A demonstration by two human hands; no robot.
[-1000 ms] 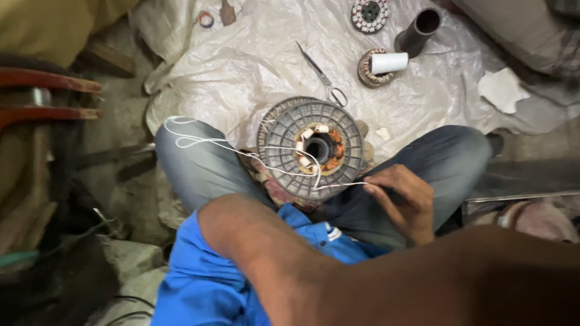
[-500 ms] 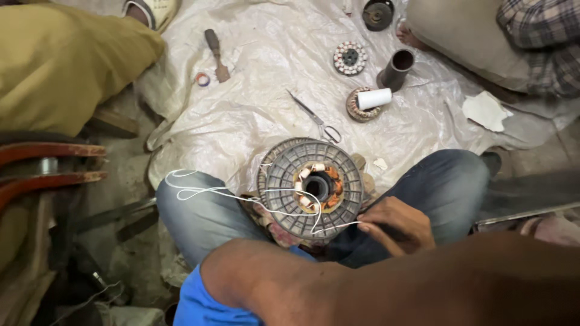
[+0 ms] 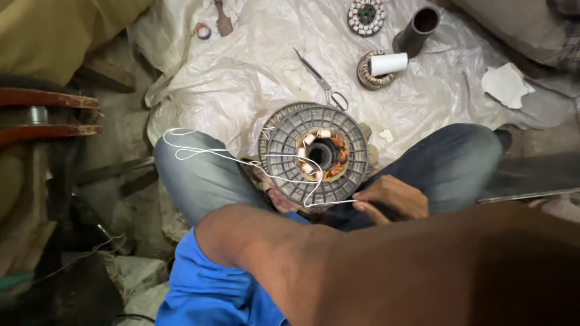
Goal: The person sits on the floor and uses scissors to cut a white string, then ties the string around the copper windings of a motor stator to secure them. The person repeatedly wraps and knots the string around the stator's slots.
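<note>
A: Where does the round grey motor stator (image 3: 314, 154) sit?

B: At the centre of the frame, resting between the person's knees, its copper windings ringing the dark bore. A white cord (image 3: 205, 152) runs from the core, loops over the knee at left, and comes back to the right hand (image 3: 391, 198).

A: What are that hand's fingers doing?

B: They are pressed together, pinching the cord's end just below the stator's rim. The left hand cannot be seen; only a forearm fills the lower frame, so its fingers cannot be told.

A: What has changed in the last second?

B: The view has tilted upward, showing more of the sheet, while the hand has stayed on the cord at the rim and the loop still lies over the knee. The lacing looks mid-pull rather than finished.

A: And around it?

B: On the plastic sheet (image 3: 254, 72), one pair of scissors (image 3: 321, 81), two smaller stators (image 3: 366, 15), one white spool (image 3: 389, 63), one dark tube (image 3: 417, 29).
</note>
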